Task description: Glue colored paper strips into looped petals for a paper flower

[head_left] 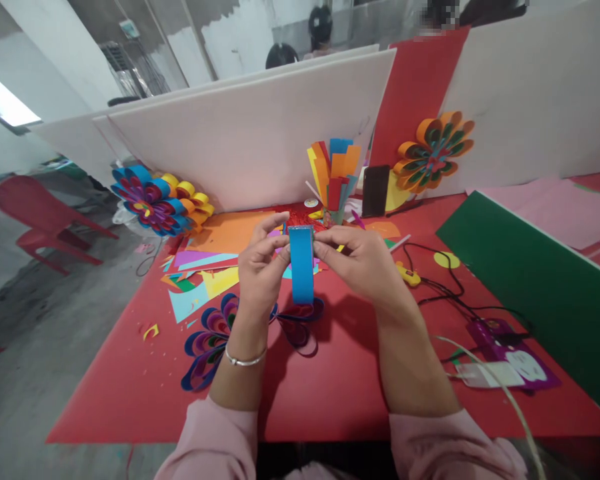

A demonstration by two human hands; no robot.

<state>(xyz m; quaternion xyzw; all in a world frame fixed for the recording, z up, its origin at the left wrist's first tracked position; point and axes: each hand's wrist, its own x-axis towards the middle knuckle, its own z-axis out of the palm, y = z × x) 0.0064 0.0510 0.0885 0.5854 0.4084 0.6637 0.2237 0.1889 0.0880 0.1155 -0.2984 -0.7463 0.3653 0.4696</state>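
Note:
A blue paper strip (303, 270) hangs upright in front of me, pinched at its top between both hands. My left hand (263, 260) grips its left edge with thumb and forefinger, other fingers partly raised. On the opposite edge, my right hand (357, 257) pinches with thumb and index finger. The strip looks bent over into a loop, but its far side is hidden. Below it on the red table lies a paper flower (215, 333) of looped blue, purple and red strips, partly covered by my left forearm. More dark loops (300, 327) show between my arms.
Coloured paper sheets (200, 290) lie to the left. A cup of paper strips (336, 177) and a dark phone (375, 191) stand at the back. Finished paper flowers (147, 200) lean left and right. Black cables (445, 293), a yellow tool (408, 274) and a green board (530, 287) lie right.

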